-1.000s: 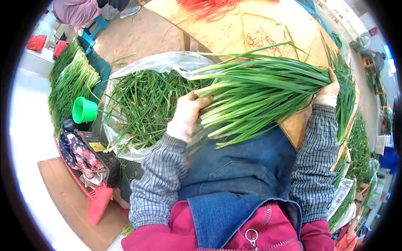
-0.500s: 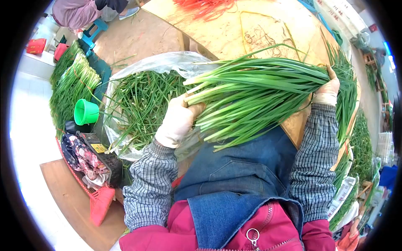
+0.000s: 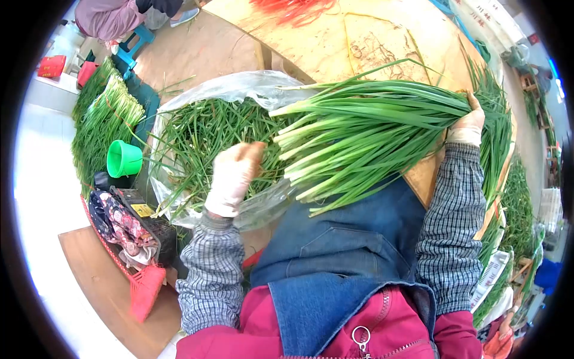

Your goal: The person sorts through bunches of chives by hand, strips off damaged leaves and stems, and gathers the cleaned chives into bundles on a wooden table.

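Note:
A fanned bunch of long green stalks (image 3: 371, 125) lies across above my lap, its pale ends toward the left. My right hand (image 3: 468, 122) is closed round the leafy end of this bunch. Apart from the bunch, my left hand (image 3: 235, 173) is over the clear plastic bag (image 3: 239, 85), its fingers bent together and blurred; whether they hold anything is too unclear to tell. Loose green scraps (image 3: 206, 140) fill the bag. Both hands wear pale gloves with bare fingertips.
A wooden board (image 3: 335, 54) with red strips (image 3: 293, 9) stands ahead. At the left are stacked green bundles (image 3: 107, 128), a green bucket (image 3: 124, 159) and a black crate (image 3: 170, 236). A person (image 3: 110, 18) sits near a blue stool (image 3: 136, 43). More greens (image 3: 493, 143) lie at the right.
My left hand has come away from the pale stalk ends and moved left and down over the bag. My right hand still holds the bunch in nearly the same place.

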Tool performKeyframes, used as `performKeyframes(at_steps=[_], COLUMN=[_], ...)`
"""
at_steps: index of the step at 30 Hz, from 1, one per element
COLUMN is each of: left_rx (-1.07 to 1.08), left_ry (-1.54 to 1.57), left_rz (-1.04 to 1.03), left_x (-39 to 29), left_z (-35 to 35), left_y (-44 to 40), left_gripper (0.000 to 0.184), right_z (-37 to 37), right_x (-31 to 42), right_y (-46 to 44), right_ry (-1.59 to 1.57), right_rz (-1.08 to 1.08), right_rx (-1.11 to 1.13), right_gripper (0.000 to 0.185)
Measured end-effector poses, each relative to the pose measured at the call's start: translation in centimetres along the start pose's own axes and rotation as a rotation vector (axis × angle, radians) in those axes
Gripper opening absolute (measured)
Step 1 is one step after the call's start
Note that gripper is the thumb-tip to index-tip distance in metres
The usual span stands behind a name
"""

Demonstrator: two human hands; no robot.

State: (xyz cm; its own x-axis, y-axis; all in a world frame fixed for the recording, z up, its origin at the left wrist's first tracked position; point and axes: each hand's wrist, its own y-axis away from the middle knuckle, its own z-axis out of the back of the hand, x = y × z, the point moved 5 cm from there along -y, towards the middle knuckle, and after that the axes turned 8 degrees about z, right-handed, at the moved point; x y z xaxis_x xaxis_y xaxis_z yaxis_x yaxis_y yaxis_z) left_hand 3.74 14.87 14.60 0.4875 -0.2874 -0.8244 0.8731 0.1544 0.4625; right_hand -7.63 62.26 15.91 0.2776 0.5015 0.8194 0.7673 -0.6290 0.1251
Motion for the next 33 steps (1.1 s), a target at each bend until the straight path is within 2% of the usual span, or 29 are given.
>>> performKeyframes(at_steps=[2,4,5,8,9,12,13,14,16,17,20,22,23,24,25,26,27,28,29,30,31,33], left_rx=[0.074,0.136,0.128,0.158,0.148,-0.095,-0.166,-0.267,-0.186,-0.271,-0.364,-0.262,-0.205,-0.170,-0.094,-0.089,0.047,0.242,0.500,0.485,0.588,0.404], left_ry=[0.148,0.211,0.328,0.506,0.453,-0.097,-0.189,-0.497,-0.662,-0.666,-0.546,-0.362,-0.283,-0.325,-0.462,-0.676,-0.304,0.021,0.182,-0.373,-0.003,-0.256], left_rz=[-0.268,-0.138,-0.086,-0.147,-0.134,-0.423,-0.499,-0.642,-0.602,-0.763,-0.639,-0.272,-0.157,-0.164,-0.303,-0.747,-0.622,-0.306,-0.227,-0.593,-0.505,-0.908], left_x=[-0.4,-2.0,-2.3,-3.6,-4.3,-4.8,-4.5,-4.8,-3.3,-2.7,2.7,4.1,3.8,2.5,1.8,0.8,-1.4,-1.8,-2.2,-3.3,-3.7,-5.5], left_z=[-3.1,-5.0,-5.5,-5.2,-4.8,-4.1,-4.1,-3.9,-4.5,-4.4,-0.4,1.6,1.6,1.0,-0.3,-2.4,-3.6,-5.7,-7.9,-8.4,-9.2,-8.7], left_y=[-0.8,-0.8,-1.2,-1.8,-1.3,0.0,0.2,1.1,1.3,1.7,-0.8,-2.3,-2.7,-2.9,-3.8,-3.9,-4.0,-4.5,-4.9,-4.1,-3.6,-1.9], left_gripper=[0.029,0.028,0.019,0.011,0.010,0.014,0.020,0.013,0.013,0.014,0.014,0.019,0.024,0.027,0.027,0.024,0.025,0.026,0.030,0.033,0.033,0.032], right_z=[-1.6,-1.9,-1.2,-0.4,-0.8,-1.9,-2.0,-1.7,-1.8,-2.0,-1.5,-0.2,0.0,-0.1,-0.5,-0.9,-1.1,-1.1,-0.8,-0.7,-0.6,-0.2], right_x=[0.2,0.5,0.5,0.5,0.7,1.0,1.0,1.1,1.2,1.2,1.4,1.2,1.1,1.1,1.0,1.0,1.1,1.2,1.3,1.3,1.2,1.4], right_y=[1.7,2.1,1.2,0.8,1.2,2.6,2.6,2.3,2.1,2.5,2.4,0.9,0.6,0.5,0.7,1.1,1.2,1.0,0.7,0.5,0.4,0.5], right_ry=[-0.037,-0.027,-0.026,0.000,0.004,0.012,0.006,0.017,0.040,0.027,-0.007,-0.008,0.016,0.038,0.022,0.008,-0.005,0.008,0.020,0.031,0.018,0.048], right_rz=[-0.045,-0.053,-0.020,-0.011,-0.016,-0.016,-0.035,-0.015,0.029,0.016,-0.019,-0.028,-0.015,0.001,-0.003,-0.004,-0.005,-0.001,0.004,0.009,-0.016,0.002], right_rx=[0.002,0.022,0.004,-0.013,0.028,0.021,0.048,0.046,0.048,0.042,0.097,0.119,0.094,0.072,0.079,0.085,0.091,0.094,0.098,0.099,0.134,0.088], right_gripper=[0.013,0.012,0.012,0.013,0.013,0.012,0.013,0.013,0.014,0.013,0.012,0.015,0.015,0.015,0.015,0.015,0.015,0.015,0.015,0.015,0.016,0.017])
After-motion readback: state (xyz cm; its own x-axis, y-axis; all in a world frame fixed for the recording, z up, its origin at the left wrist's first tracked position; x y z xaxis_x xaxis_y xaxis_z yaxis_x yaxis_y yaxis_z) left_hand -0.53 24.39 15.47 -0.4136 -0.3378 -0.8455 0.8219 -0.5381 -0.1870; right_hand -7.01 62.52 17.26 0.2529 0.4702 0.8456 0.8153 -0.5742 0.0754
